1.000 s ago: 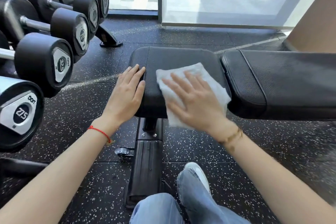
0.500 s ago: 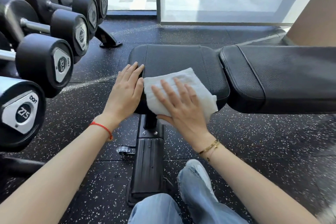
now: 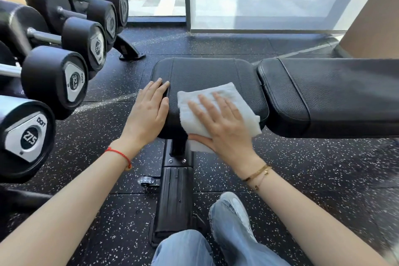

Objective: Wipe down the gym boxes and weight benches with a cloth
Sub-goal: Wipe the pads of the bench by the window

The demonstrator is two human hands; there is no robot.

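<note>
1. My right hand (image 3: pixel 224 127) lies flat on the white cloth (image 3: pixel 216 112), fingers straight and spread; the thumb runs along the cloth's near edge where it folds over the front of the pad. Nothing is pinched; the palm and fingers press the cloth down.
2. The cloth sits on the near right part of the seat pad (image 3: pixel 205 75) of the weight bench, draped over its front edge, with a corner hanging below the pad beside the bench post (image 3: pixel 178 147).
3. My left hand (image 3: pixel 149 114) rests flat on the left end of the same pad, fingers straight and held together, fingertips lying on the pad's top, the palm against its side. It holds nothing and is apart from the cloth.
4. The long back pad (image 3: pixel 334 93) lies just to the right of the seat pad, with a narrow gap between them.
5. The bench's base rail (image 3: pixel 174 201) runs from the post toward me across the speckled black floor (image 3: pixel 108 136).
6. Dumbbells (image 3: pixel 56 80) rest on a rack at the left; the nearest reads 27.5, the next 32.5.
7. A red cord (image 3: pixel 121 154) circles my left wrist; gold bracelets (image 3: pixel 257 174) circle my right.
8. My jeans (image 3: pixel 233 233) show at the bottom edge.
</note>
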